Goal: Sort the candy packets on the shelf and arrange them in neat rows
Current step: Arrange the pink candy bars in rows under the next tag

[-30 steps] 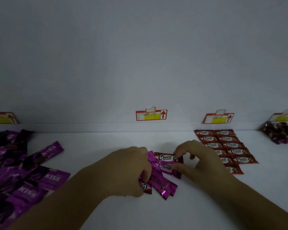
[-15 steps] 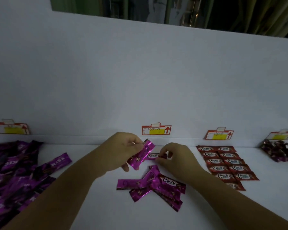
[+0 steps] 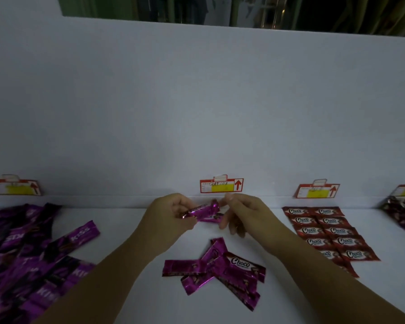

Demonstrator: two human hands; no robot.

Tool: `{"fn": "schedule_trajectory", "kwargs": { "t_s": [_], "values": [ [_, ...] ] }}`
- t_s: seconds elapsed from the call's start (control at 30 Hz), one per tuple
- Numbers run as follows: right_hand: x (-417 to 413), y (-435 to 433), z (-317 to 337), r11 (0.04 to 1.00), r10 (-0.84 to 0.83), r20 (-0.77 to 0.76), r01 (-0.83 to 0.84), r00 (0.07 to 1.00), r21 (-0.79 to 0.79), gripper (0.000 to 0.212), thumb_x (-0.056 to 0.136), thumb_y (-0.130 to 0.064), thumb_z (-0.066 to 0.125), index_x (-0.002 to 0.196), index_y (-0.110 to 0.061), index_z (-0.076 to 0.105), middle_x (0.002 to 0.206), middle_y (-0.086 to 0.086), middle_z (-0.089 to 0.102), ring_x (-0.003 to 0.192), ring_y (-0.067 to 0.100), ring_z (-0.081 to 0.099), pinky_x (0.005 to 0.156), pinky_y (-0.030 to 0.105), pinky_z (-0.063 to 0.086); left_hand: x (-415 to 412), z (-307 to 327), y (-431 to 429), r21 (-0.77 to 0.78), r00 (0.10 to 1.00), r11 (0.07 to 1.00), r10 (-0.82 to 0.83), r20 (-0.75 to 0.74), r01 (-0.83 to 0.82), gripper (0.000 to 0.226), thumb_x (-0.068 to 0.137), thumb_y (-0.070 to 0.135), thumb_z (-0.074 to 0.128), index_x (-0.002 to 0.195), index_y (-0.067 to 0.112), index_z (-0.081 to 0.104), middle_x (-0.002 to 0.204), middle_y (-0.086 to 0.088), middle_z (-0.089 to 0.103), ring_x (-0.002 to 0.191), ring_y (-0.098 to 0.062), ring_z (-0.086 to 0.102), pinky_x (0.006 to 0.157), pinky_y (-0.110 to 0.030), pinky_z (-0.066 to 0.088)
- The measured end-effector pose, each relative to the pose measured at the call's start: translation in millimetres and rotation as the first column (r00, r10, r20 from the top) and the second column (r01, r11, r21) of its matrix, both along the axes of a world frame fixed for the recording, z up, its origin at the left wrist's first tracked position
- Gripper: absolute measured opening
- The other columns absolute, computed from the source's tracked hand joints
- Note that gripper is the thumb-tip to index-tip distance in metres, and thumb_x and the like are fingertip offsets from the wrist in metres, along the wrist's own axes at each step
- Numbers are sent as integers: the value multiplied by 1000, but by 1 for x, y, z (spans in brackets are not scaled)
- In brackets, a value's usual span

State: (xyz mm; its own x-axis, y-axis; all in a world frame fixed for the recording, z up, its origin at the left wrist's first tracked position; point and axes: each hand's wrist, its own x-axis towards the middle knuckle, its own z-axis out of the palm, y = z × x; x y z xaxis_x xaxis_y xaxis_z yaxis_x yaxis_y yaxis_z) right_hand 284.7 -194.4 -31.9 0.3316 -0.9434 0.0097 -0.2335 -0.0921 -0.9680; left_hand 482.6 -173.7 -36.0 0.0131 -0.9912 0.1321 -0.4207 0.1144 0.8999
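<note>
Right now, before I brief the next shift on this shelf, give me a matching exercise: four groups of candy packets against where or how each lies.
Things:
1. red Choco packets
2. Kiss packets
3. magenta Choco pile
4. single magenta packet

Places or states:
A. gripped by the left hand, just below the middle price tag
B. loose heap at the left
C. crossed over one another at the front middle
D. neat rows at the right

Pairs: 1-D, 2-B, 3-C, 4-A.
</note>
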Motion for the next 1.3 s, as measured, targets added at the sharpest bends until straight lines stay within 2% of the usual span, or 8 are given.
{"fn": "schedule_trajectory", "kwargs": {
  "t_s": [0.17, 0.27, 0.4, 0.57, 0.9, 1.0, 1.13, 1.3],
  "values": [
    [3, -1, 2, 994, 34, 101, -44, 994, 98, 6, 87, -8, 63, 82, -10, 66, 69, 7, 71, 59, 14, 64, 53, 21, 51, -6, -7, 2, -260, 996, 963, -53, 70, 69, 41, 65, -12, 75, 66, 27, 64, 81, 6, 67, 69, -3, 65, 67, -13, 51],
    [-2, -6, 3, 997, -16, 141, 5, 990, 75, 13, 81, 3, 66, 79, -10, 63, 64, 7, 69, 59, 14, 66, 54, 22, 53, -6, -9, 1, -137, 997, 989, -49, 61, 57, 44, 67, -12, 72, 80, 30, 65, 81, 7, 69, 70, -6, 67, 64, -12, 50],
    [-12, -12, 6, 1000, -20, -82, 18, 996, -22, 17, 80, -3, 69, 82, -18, 62, 63, 2, 69, 58, 12, 66, 54, 19, 52, -4, -13, -1, -174, 989, 984, -23, 149, 49, 40, 79, -9, 61, 85, 31, 61, 89, 11, 66, 85, -7, 63, 73, -8, 46],
    [-35, -25, 8, 984, -114, -618, 3, 778, -178, 13, 78, -20, 73, 76, -26, 61, 72, -6, 67, 63, 8, 65, 58, 18, 49, -5, -27, -1, -147, 818, 932, -204, 538, 330, 29, 94, 18, 50, 121, 23, 60, 126, 12, 53, 115, 4, 39, 102, -11, 22],
    [-50, -27, 17, 996, -40, -809, -43, 586, -80, 22, 85, -36, 63, 68, -23, 66, 69, -9, 66, 63, 6, 62, 62, 18, 47, -5, -38, -5, -123, 794, 956, -145, 591, 266, 36, 95, 34, 47, 130, 29, 52, 138, 15, 46, 128, -1, 35, 112, -28, 22],
    [-47, -25, 23, 956, -8, -734, -211, 679, -205, 20, 82, -13, 65, 81, -32, 65, 87, -17, 60, 80, 3, 58, 68, 15, 44, -5, -38, -5, -133, 812, 956, -144, 566, 262, 35, 95, 31, 47, 128, 27, 54, 137, 12, 48, 128, -3, 37, 112, -34, 25],
    [-41, -23, 12, 905, 170, -819, -416, 547, -90, 45, 81, 0, 63, 112, -31, 65, 120, -11, 49, 105, 5, 47, 83, 13, 38, -4, -37, -4, -121, 826, 960, -150, 543, 254, 34, 95, 29, 46, 128, 26, 55, 137, 11, 48, 129, -5, 37, 112, -37, 25],
    [-42, -26, 6, 924, 54, -829, -343, 557, -171, 23, 79, -31, 72, 102, -29, 70, 93, -14, 54, 87, 6, 53, 67, 11, 36, -5, -37, -4, -114, 823, 959, -159, 545, 261, 34, 96, 30, 45, 129, 26, 54, 139, 12, 46, 131, -4, 35, 113, -37, 24]
  ]
}}
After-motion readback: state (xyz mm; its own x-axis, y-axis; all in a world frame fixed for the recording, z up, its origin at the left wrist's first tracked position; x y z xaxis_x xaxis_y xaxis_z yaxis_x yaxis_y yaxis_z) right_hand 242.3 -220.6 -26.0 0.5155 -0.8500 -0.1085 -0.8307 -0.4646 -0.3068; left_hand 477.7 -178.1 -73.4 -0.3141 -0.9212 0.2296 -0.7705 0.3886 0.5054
